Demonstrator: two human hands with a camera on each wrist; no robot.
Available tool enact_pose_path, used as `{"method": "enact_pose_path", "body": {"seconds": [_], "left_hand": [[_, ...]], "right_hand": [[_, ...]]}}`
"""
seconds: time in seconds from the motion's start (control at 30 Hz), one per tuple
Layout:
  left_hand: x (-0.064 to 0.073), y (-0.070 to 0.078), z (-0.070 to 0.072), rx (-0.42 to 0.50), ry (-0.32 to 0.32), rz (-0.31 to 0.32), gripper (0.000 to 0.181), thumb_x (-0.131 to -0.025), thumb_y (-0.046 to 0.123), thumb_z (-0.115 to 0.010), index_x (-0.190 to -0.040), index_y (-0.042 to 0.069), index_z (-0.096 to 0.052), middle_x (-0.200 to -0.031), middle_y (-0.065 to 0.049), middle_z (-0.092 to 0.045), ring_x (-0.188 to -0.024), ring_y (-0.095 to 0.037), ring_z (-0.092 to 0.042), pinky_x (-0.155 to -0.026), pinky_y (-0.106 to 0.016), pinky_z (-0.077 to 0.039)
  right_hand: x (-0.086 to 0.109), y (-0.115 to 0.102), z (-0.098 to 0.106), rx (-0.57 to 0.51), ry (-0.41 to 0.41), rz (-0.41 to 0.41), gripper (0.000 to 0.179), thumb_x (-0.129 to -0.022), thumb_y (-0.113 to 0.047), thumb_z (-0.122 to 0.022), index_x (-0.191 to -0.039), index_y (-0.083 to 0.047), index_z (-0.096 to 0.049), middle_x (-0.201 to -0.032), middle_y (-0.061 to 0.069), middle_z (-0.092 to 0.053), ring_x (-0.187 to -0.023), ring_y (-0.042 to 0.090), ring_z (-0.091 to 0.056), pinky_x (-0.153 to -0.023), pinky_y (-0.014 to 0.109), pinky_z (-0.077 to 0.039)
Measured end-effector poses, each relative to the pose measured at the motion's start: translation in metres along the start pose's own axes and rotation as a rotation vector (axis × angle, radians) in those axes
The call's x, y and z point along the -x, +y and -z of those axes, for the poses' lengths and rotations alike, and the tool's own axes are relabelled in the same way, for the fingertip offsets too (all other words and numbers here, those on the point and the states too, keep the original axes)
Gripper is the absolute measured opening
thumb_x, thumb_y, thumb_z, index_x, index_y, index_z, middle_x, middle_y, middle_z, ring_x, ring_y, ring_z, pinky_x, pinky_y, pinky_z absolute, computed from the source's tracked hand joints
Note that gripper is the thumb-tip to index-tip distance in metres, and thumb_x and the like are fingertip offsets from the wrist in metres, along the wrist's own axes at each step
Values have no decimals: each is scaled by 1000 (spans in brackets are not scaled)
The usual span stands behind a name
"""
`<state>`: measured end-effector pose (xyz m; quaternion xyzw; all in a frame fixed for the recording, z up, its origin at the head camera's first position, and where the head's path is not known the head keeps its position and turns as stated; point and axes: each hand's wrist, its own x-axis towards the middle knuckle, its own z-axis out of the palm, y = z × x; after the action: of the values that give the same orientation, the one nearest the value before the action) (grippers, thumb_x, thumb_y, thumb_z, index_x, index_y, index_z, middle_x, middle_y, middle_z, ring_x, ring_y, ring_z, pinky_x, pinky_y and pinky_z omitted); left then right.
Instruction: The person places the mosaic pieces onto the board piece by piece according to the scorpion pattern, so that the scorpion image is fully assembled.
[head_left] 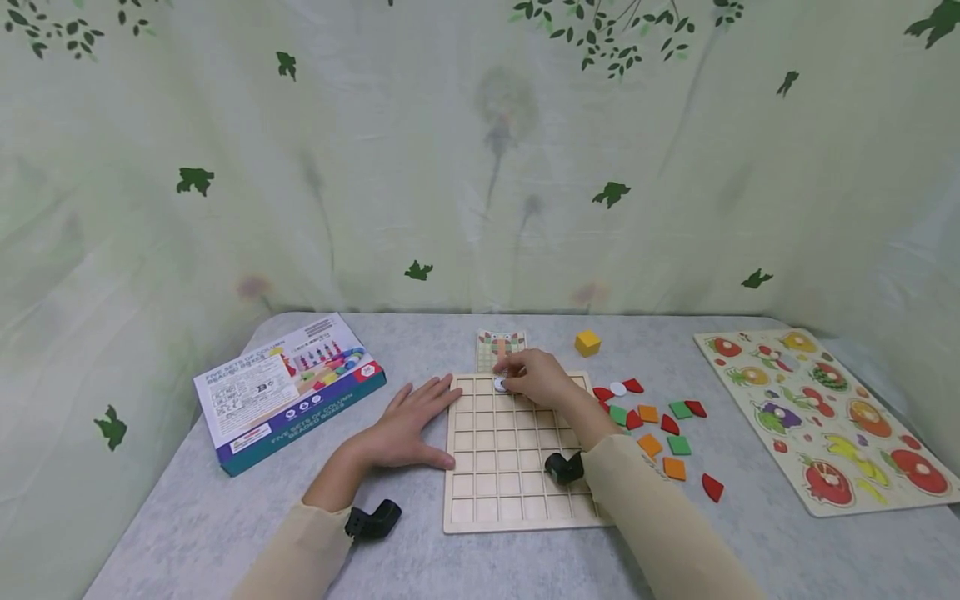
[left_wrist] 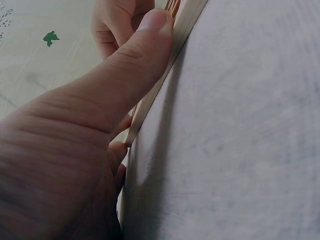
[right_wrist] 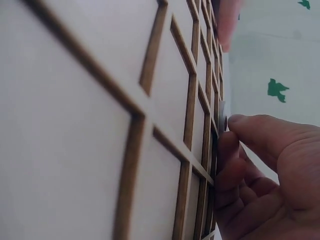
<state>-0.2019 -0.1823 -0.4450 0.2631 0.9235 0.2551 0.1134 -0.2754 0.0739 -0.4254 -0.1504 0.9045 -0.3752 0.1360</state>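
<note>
A wooden grid board (head_left: 486, 485) lies on the table in front of the person. Spread fingers of the left hand (head_left: 412, 429) rest along its left edge; in the left wrist view the thumb (left_wrist: 140, 55) presses against the board's wooden side (left_wrist: 150, 97). At the top row, the right hand (head_left: 542, 379) pinches a small white disc (head_left: 498, 383) with a dark spot between thumb and fingers. The right wrist view shows this disc (right_wrist: 222, 117) edge-on, right at the grid's surface. Just behind the board is a picture card (head_left: 489, 357), partly hidden by the right hand.
Red quarter-round pieces (head_left: 712, 487), green squares (head_left: 678, 446), orange squares (head_left: 674, 468) and a white disc (head_left: 617, 388) lie scattered right of the board. A yellow cube (head_left: 587, 342) sits behind them. A fruit puzzle board (head_left: 795, 442) is far right, a boxed toy set (head_left: 288, 392) left.
</note>
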Motion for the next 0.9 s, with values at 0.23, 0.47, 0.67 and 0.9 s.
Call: {"method": "enact_pose_path", "body": {"seconds": [0.23, 0.47, 0.67, 0.9], "left_hand": [[0, 0, 0, -7, 1, -1, 106, -76, 57, -80, -159, 16, -28, -170, -9, -14, -157, -35, -9, -124, -63, 1], [-2, 0, -1, -11, -1, 3, 106, -76, 58, -80, -159, 16, -29, -169, -9, -14, -157, -35, -9, -124, -63, 0], [-2, 0, -1, -16, -7, 11, 106, -76, 59, -79, -159, 17, -29, -170, -9, -14, -157, -35, -8, -124, -63, 1], [-2, 0, -1, -19, -5, 11, 106, -76, 59, -79, -159, 17, -28, -170, -8, -13, -157, -34, -8, -124, -63, 1]], "right_hand": [[0, 3, -2, 9, 10, 19, 14, -92, -18, -73, -106, -17, -72, -92, 1, -63, -80, 16, -57, -67, 26, -48], [-2, 4, -5, 107, 35, 57, 11, -92, -16, -72, -103, -18, -73, -90, 1, -62, -79, 15, -54, -69, 28, -47], [1, 2, -6, 139, 69, 54, 10, -90, -18, -74, -100, -17, -72, -89, 1, -62, -82, 16, -54, -76, 31, -49], [5, -2, -7, 134, 83, 41, 15, -89, -19, -77, -102, -15, -71, -87, 1, -62, -79, 16, -53, -73, 30, -47]]}}
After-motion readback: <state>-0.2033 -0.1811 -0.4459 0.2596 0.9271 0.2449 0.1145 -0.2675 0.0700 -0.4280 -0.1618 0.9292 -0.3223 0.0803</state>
